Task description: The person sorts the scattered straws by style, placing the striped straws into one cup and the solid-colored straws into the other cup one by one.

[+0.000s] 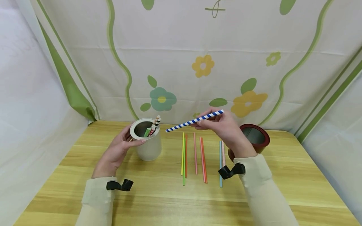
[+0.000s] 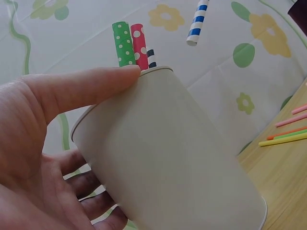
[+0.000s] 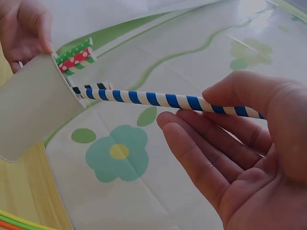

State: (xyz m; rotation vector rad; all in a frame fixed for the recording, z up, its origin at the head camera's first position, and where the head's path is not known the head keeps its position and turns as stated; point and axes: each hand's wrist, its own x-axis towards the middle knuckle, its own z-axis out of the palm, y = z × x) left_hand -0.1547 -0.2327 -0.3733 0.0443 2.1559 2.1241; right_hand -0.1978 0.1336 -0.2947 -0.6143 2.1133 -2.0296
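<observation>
"Where is the striped straw?"

"The blue-and-white straw (image 1: 183, 125) is in the air, between the white can (image 1: 148, 150) on the left and the right forearm. The right hand (image 1: 226, 127) pinches it right of its middle, thumb against fingertips, with no gap beyond the straw's own thickness."

"Why there?"

"Probably to leave the left length free. That end slopes down towards the can's mouth, yet the head view shows it apart from the rim."

"And the left hand (image 1: 117, 152)?"

"Its fingers bend round the can's left side, spread only as wide as the wall demands, while the thumb lies along the rim. That likely steadies the can and leaves the right side clear. Whether the base touches the table (image 1: 158, 201) is hard to tell."

"What is inside?"

"Several patterned straws (image 1: 155, 125), leaning to the right against the rim, perhaps because so few cannot prop one another upright."

"And further out?"

"Slim coloured straws (image 1: 195, 153) lie near-to-far across the middle of the table, loosely spaced, which should make them easy to pick up singly. At the far right stands a dark red can (image 1: 261, 141), partly hidden by the right arm. A flowered cloth (image 1: 175, 37) hangs behind."
</observation>
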